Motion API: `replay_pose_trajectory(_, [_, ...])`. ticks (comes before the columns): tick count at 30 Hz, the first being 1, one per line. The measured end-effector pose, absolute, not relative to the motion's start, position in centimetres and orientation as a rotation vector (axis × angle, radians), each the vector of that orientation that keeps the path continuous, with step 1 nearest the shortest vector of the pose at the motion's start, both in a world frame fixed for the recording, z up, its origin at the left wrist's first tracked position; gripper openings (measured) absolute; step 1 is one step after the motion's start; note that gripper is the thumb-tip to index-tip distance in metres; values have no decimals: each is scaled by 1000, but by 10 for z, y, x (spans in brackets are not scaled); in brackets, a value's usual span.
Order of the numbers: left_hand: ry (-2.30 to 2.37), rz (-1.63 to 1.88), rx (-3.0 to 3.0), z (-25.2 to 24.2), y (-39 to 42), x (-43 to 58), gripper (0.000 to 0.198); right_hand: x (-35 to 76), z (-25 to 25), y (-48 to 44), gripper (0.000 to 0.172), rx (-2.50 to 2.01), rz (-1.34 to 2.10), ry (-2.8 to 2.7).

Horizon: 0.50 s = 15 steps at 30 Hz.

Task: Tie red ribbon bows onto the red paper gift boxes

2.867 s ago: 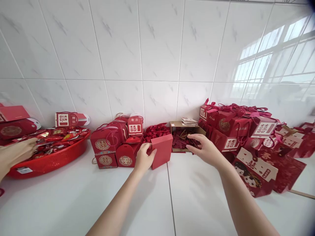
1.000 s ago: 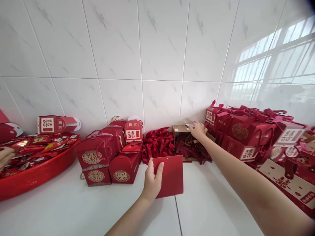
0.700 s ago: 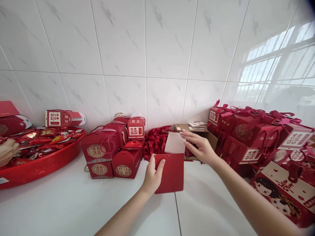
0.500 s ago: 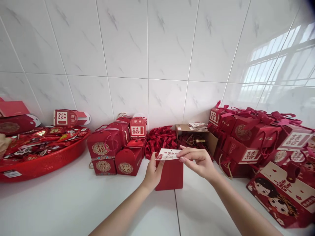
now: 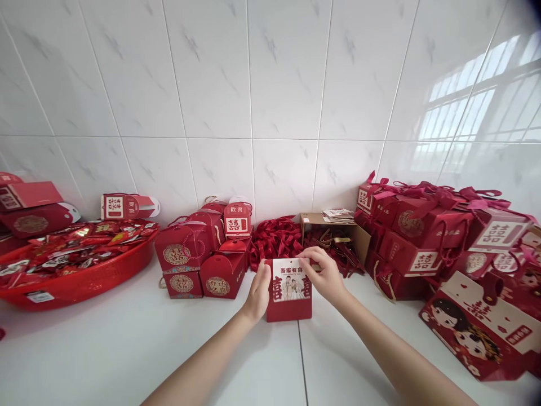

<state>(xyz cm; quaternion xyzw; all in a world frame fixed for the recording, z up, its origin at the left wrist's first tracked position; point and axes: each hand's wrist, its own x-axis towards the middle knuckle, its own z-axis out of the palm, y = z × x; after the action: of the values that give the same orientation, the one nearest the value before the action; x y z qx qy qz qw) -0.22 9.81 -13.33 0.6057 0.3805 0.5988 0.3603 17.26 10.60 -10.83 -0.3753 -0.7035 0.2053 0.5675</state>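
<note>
In front of me on the white table stands a small red gift box [image 5: 289,312], upright. Against its front hangs a white printed card [image 5: 292,282] with red characters, a drawn couple and a small hole near the top edge. My left hand [image 5: 257,293] grips the box's left side, thumb in front and the other fingers mostly hidden behind. My right hand [image 5: 323,274] pinches the card's upper right corner between thumb and fingers. Just behind the box lies a heap of dark red ribbons [image 5: 276,239].
A red basin [image 5: 127,265] of wrapped sweets is at the left. Several red gift boxes [image 5: 222,273] stand left of centre. An open cardboard box [image 5: 361,242] with loose cards [image 5: 338,214] is behind; ribbon-tied boxes [image 5: 435,223] and a larger couple-printed box [image 5: 477,332] are at the right.
The card has swung down from nearly flat above the box to lie against its front. My left hand has shifted from the card's edge to the box's side; my right hand stays at the card.
</note>
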Motion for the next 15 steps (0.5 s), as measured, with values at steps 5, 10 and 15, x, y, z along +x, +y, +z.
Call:
replay_pose_trajectory(5, [1311, 1643, 1896, -131, 104, -7, 27, 168, -117, 109, 26, -759, 1002, -1441])
replay_pose_trajectory(10, [1198, 1699, 1895, -132, 107, -4, 23, 159, -120, 108, 27, -736, 1076, -1379])
replay_pose_trajectory(15, [1100, 1608, 1751, -133, 101, 1, 26, 154, -121, 104, 27, -768, 1011, -1351])
